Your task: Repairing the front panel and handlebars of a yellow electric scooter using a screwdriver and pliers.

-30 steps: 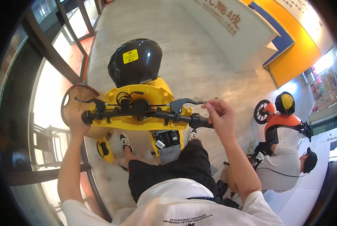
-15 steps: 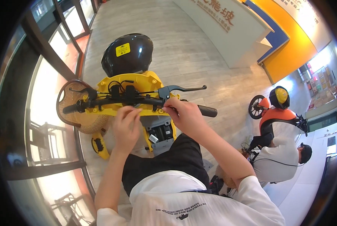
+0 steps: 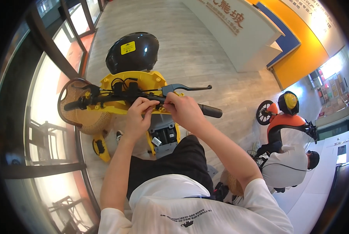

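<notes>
A yellow electric scooter (image 3: 131,80) stands in front of me with its black handlebar (image 3: 112,96) running crosswise. Cables and small black fittings sit bare around the bar's middle. My left hand (image 3: 139,119) pinches thumb against fingers at the bar, right of its centre; anything inside the pinch is too small to make out. Close beside it, my right hand (image 3: 185,111) is also closed at the bar, below the right brake lever (image 3: 192,87) and left of the right grip (image 3: 211,111). What its fingertips hold is hidden.
A glossy black helmet (image 3: 132,54) is beyond the scooter's front. On the left are a woven stool (image 3: 90,119), a yellow part (image 3: 100,148) on the floor and glass doors. To the right, a person (image 3: 285,169) works near an orange scooter (image 3: 285,123); a white counter (image 3: 236,43) stands behind.
My left hand has moved up and right to the bar, nearer my right hand. My right hand has shifted slightly up and left. The view has tilted a little.
</notes>
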Demonstrator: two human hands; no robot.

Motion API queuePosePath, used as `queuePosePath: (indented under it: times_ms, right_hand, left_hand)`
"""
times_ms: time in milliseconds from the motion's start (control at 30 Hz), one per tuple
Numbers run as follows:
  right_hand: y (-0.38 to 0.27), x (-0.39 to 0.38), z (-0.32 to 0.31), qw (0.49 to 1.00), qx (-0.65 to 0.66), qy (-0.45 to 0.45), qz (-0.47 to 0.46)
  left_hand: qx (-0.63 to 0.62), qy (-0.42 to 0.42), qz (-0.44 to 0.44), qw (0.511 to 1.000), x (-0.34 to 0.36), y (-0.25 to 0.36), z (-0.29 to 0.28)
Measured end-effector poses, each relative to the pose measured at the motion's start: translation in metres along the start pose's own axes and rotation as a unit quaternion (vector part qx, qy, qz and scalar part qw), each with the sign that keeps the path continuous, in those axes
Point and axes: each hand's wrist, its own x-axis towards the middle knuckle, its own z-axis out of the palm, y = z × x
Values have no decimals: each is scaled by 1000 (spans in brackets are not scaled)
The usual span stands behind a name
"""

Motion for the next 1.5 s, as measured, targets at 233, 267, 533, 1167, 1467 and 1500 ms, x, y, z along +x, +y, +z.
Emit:
queuePosePath:
  times_ms: [233,267,533,1167,1467,1500]
  right_hand:
    - [-17,0,5,999,-37,-19,-14]
    - [-17,0,4,999,-40,-17,-13]
    - [-7,-33,34,998,-14,56,-19]
    - [8,-259,84,872,341,-42,348]
    - [13,-244,71,902,297,-98,298]
    - [10,-238,70,911,287,-102,279]
  left_hand:
    - [2,11,-22,1000,-10,-4,-8]
    - [0,14,-19,1000,-8,-3,-8]
    - [50,-46,5,998,-11,-1,-6]
    - [86,-315,-93,941,-176,-4,65]
    - [-26,-301,-161,939,-186,-15,87]
    - [-55,-328,-183,925,-186,-16,85]
